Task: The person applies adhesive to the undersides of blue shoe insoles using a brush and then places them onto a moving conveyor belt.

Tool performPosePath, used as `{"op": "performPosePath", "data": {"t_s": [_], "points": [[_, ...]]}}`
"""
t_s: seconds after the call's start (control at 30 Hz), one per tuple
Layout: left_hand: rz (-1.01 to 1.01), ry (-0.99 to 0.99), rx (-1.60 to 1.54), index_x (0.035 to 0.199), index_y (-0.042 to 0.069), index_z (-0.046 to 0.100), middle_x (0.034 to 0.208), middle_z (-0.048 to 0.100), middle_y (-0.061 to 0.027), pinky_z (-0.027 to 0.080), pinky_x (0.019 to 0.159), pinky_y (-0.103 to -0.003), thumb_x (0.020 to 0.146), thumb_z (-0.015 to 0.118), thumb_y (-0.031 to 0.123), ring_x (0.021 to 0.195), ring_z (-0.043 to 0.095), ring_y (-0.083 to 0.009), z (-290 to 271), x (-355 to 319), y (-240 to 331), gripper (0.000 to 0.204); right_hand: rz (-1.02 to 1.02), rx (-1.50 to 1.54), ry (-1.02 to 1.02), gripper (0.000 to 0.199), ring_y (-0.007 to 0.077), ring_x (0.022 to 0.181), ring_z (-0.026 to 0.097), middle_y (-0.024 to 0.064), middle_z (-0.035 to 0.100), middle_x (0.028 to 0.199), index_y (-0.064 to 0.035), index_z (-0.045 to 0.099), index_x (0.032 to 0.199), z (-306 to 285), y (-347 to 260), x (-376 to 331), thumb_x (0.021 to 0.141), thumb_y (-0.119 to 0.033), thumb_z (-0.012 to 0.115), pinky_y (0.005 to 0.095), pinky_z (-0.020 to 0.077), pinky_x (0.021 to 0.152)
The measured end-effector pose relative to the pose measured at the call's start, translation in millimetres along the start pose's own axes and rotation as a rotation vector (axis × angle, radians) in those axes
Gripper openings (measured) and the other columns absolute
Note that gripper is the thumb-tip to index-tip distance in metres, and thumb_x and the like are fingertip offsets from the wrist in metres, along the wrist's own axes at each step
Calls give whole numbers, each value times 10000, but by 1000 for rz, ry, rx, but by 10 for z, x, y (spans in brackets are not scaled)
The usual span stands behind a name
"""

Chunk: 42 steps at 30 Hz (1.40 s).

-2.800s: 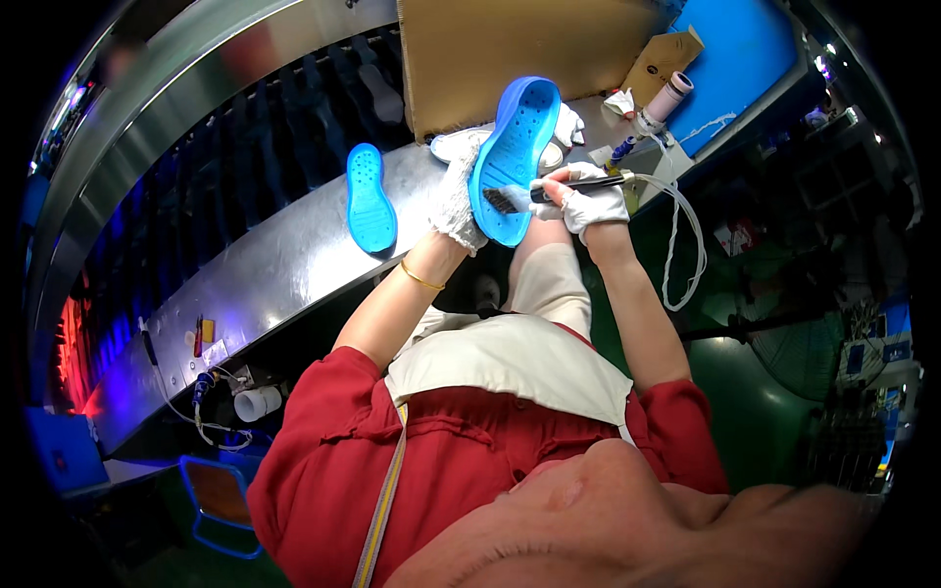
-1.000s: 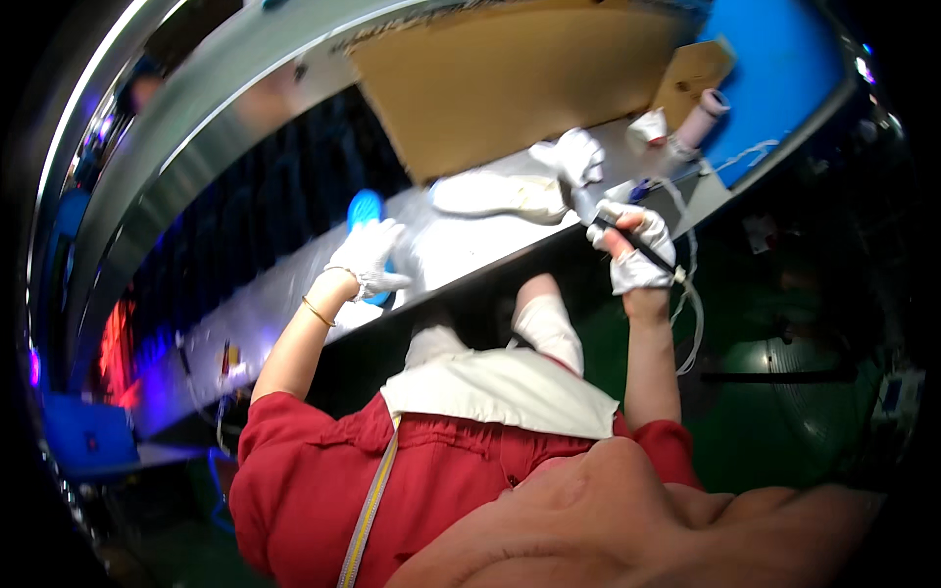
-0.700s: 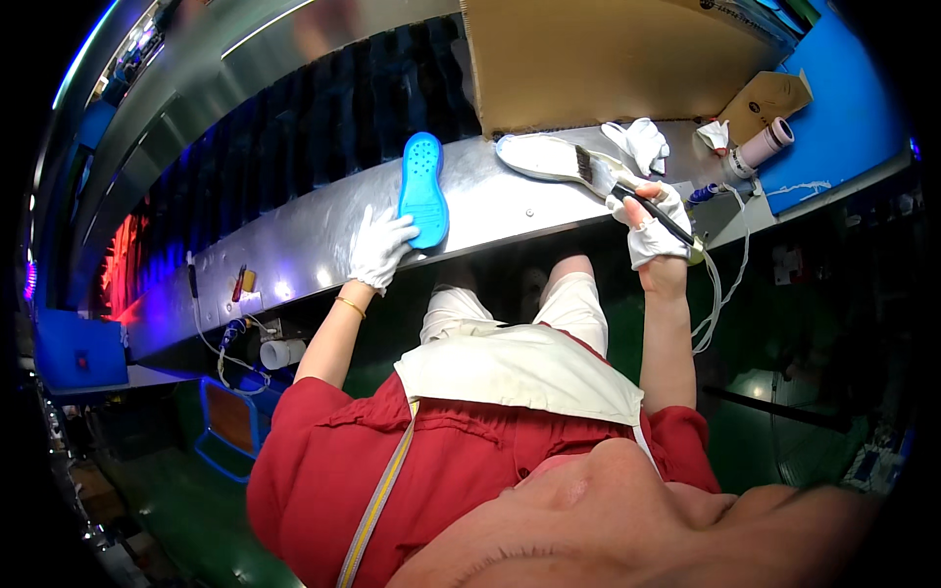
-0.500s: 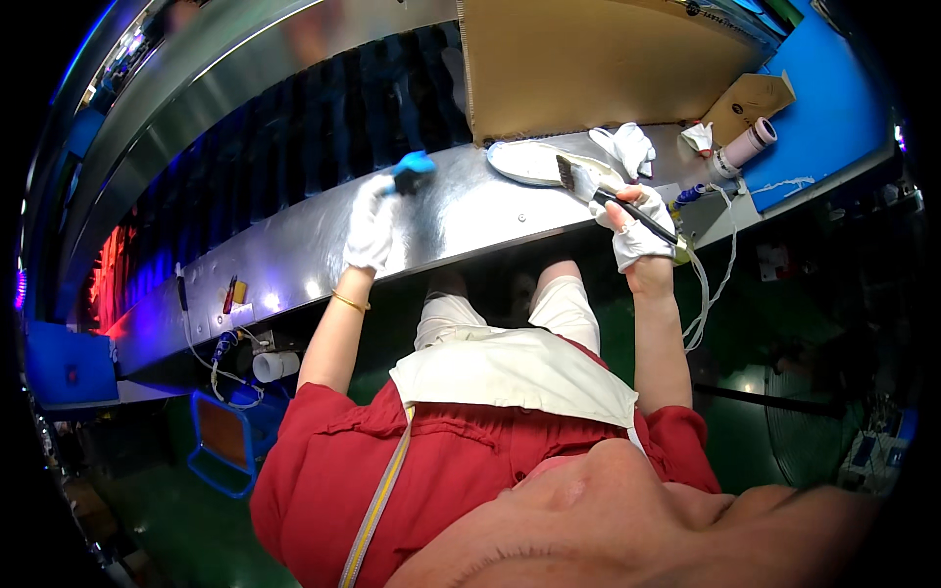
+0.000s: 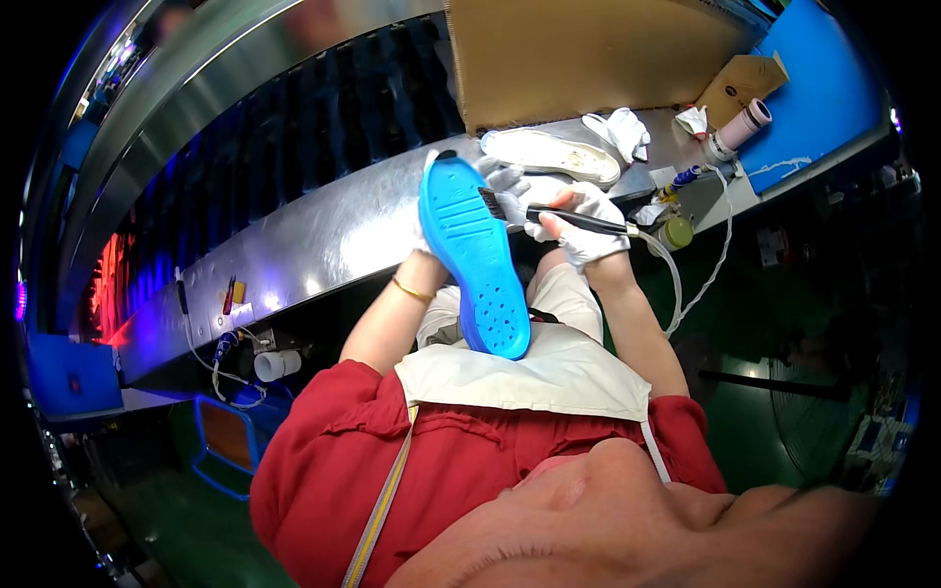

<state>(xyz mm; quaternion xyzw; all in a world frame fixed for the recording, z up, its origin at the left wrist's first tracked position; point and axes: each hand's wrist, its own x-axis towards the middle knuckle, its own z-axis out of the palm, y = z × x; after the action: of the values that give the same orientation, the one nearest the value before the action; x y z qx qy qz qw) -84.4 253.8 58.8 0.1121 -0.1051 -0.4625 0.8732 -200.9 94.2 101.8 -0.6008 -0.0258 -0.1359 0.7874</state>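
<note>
My left hand [image 5: 504, 179], in a white glove, holds up a bright blue shoe sole [image 5: 475, 250]. The sole stands tilted, with its ridged and holed face toward me. Most of that hand is hidden behind it; some fingers show past its right edge. In my right hand [image 5: 592, 208], gloved with bare fingertips, is a black-handled brush [image 5: 586, 223] with a pale tube at its end. Its dark bristles are at the sole's right edge; whether they touch cannot be made out. Beyond the hands, a white shoe-shaped piece [image 5: 549, 152] lies on the metal bench [image 5: 323, 220].
A crumpled white cloth [image 5: 619, 132] and a pink cylinder [image 5: 745, 125] are at the right. A cardboard sheet [image 5: 588, 59] stands behind. Dark strips [image 5: 323, 108] hang at the far side. Pale tubes [image 5: 720, 255] dangle off the bench; a yellow-green container [image 5: 674, 233] is near them.
My left hand has moved right and turned, bringing the blue sole up broadside over my lap. My right hand has drawn the brush left, from over the white piece to the blue sole.
</note>
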Motion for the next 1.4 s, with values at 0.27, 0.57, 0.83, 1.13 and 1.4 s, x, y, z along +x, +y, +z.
{"op": "performPosePath", "data": {"t_s": [0.27, 0.57, 0.83, 1.13, 1.4], "points": [[3, 124, 170, 1382, 70, 377, 1304, 502, -165, 478, 953, -484, 836, 325, 753, 1138, 545, -336, 83, -22, -211, 876, -215, -209, 179, 123, 78, 696, 563, 24, 603, 778, -16, 578, 887, -156, 33, 180, 805, 7, 667, 223, 462, 652], [146, 297, 226, 1274, 18, 477, 1151, 607, -150, 520, 890, -397, 825, 414, 732, 989, 619, -259, 179, 137, -485, 846, -383, -297, 210, 181, 118, 720, 635, 81, 620, 838, -10, 539, 932, 45, 7, 338, 806, 61, 648, 237, 519, 673], [72, 251, 337, 1314, 58, 449, 1162, 603, -161, 515, 907, -404, 810, 394, 759, 1023, 612, -280, 104, 86, -339, 865, -242, -206, 90, 229, 134, 724, 646, 94, 634, 852, -20, 513, 1004, -66, 80, 222, 814, 74, 601, 235, 531, 661], [34, 307, 340, 1337, 37, 431, 1258, 537, -187, 475, 956, -413, 824, 418, 733, 1088, 572, -306, 242, 75, -230, 865, -458, -555, 33, 203, 157, 649, 608, 74, 594, 789, -47, 584, 890, -15, 194, 72, 733, 39, 679, 267, 509, 626], [-188, 233, 531, 1401, 83, 347, 1272, 517, -164, 464, 969, -420, 783, 256, 814, 1126, 552, -284, 108, -220, -353, 962, -126, -173, 58, 157, 150, 692, 660, 109, 629, 873, 4, 555, 913, -312, 270, -287, 803, 39, 663, 278, 559, 675]]}}
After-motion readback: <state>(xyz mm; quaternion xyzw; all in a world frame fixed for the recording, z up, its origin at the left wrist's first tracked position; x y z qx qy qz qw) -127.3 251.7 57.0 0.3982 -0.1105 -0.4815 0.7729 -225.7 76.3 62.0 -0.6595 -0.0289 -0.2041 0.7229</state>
